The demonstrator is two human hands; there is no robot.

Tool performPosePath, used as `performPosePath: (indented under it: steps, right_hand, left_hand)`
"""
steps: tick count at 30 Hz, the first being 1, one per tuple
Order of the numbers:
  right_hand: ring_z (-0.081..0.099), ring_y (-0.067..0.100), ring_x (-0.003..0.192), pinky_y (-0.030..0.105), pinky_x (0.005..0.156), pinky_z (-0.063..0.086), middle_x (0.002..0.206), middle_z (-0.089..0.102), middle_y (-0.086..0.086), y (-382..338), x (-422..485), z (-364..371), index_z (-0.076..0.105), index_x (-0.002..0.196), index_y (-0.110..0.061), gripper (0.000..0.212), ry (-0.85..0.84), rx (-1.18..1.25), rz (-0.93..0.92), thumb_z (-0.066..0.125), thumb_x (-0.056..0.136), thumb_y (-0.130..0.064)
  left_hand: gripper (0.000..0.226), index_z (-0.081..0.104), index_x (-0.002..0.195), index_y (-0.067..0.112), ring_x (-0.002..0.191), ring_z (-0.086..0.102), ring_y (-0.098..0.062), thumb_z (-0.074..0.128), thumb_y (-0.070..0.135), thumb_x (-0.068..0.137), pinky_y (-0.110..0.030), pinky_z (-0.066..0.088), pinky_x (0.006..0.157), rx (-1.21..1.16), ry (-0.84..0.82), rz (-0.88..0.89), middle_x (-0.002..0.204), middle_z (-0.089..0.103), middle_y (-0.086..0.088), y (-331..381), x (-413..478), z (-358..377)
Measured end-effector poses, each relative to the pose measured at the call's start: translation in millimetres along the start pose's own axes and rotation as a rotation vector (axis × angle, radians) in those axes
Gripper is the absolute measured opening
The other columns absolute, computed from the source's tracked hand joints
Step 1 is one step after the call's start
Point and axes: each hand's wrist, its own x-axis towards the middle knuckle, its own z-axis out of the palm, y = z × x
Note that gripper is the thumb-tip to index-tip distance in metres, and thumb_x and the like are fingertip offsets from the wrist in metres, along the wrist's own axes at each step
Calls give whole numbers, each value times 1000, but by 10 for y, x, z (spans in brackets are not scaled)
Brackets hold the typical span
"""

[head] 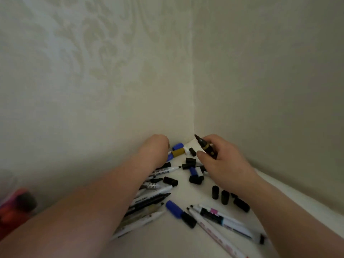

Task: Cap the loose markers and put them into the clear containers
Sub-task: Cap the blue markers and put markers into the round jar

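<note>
The right hand (223, 162) is clamped on an uncapped black marker (203, 145), tip up, beside the far corner where two walls (111, 90) close the white desk (186, 194). The left hand (154, 148) reaches into that corner; its fingers are hidden, so I cannot tell their state. Between the hands, little bare desk shows among scattered caps. Two cylindrical black caps (215, 192) stand upright near the right forearm. Smooth plastic markers (149, 200) lie piled under the left forearm.

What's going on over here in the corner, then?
A person is sorting loose markers and caps on a white surface in a wall corner. The right hand grips an uncapped black marker, tip up. The left hand reaches among the caps by the corner; its fingers are hidden. Many markers lie uncapped.
</note>
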Motion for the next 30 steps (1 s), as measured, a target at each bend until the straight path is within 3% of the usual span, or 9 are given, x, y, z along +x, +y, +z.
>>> performPosePath:
  steps: [7, 11, 15, 18, 21, 23, 27, 29, 30]
  right_hand:
    - [67, 14, 73, 42, 70, 60, 82, 66, -7, 36, -3, -11, 59, 109, -41, 12, -24, -9, -19, 58, 99, -34]
    - [64, 14, 69, 39, 66, 58, 79, 66, -6, 45, -2, 5, 61, 104, -39, 9, -24, -4, -26, 59, 98, -33]
    - [60, 12, 65, 31, 58, 52, 79, 64, -7, 36, -9, 13, 61, 104, -39, 10, -30, -15, -28, 60, 98, -31]
    - [61, 10, 67, 27, 57, 48, 80, 63, -8, 43, -8, 0, 61, 105, -37, 10, -17, 0, -13, 60, 98, -30]
    - [53, 5, 59, 14, 48, 40, 76, 60, -7, 44, -2, -14, 60, 99, -34, 5, 12, -6, -2, 60, 98, -28]
    - [51, 5, 57, 10, 44, 36, 75, 58, -6, 39, -3, -14, 58, 93, -32, 8, 15, -25, -1, 60, 98, -27]
    - [51, 10, 59, 21, 50, 40, 74, 58, -3, 17, -23, 10, 59, 90, -29, 10, 5, -41, 1, 60, 98, -25]
    - [50, 11, 59, 24, 51, 38, 72, 56, -2, 8, -35, 24, 59, 88, -29, 11, -7, -41, 5, 60, 98, -23]
    - [49, 11, 58, 25, 51, 38, 71, 55, -3, 7, -41, 28, 60, 88, -28, 11, -11, -43, 4, 60, 97, -23]
  left_hand:
    - [38, 64, 131, 13, 113, 64, -26, 66, 19, 94, -34, 53, 99, 121, -9, 20, 130, 65, -8, 17, 10, -13]
    - [44, 58, 138, 11, 120, 61, -27, 63, 26, 96, -34, 49, 102, 135, -68, 20, 137, 61, -10, -9, -74, -45]
    - [38, 64, 131, 10, 113, 65, -27, 63, 22, 95, -36, 53, 98, 78, 43, 32, 127, 67, -11, -56, -206, 11]
    - [38, 62, 134, 12, 113, 63, -24, 57, 27, 99, -35, 52, 98, -192, 209, 39, 126, 67, -8, -97, -326, -13]
    - [38, 60, 136, 19, 106, 63, -13, 61, 26, 99, -27, 49, 94, -636, 396, 48, 124, 68, 3, -197, -520, -105]
    - [34, 64, 131, 18, 98, 66, -9, 64, 21, 97, -30, 53, 93, -911, 444, 67, 118, 71, 6, -258, -663, -147]
    - [19, 73, 110, 20, 91, 70, -13, 65, 12, 96, -27, 54, 75, -1297, 394, 40, 97, 76, 5, -340, -891, -86]
    - [17, 73, 103, 23, 92, 71, -17, 64, 10, 96, -30, 57, 78, -1463, 396, -3, 92, 76, 3, -383, -989, -4]
    - [17, 71, 105, 24, 91, 71, -15, 64, 11, 97, -29, 58, 80, -1428, 437, -10, 94, 75, 4, -392, -1053, 42]
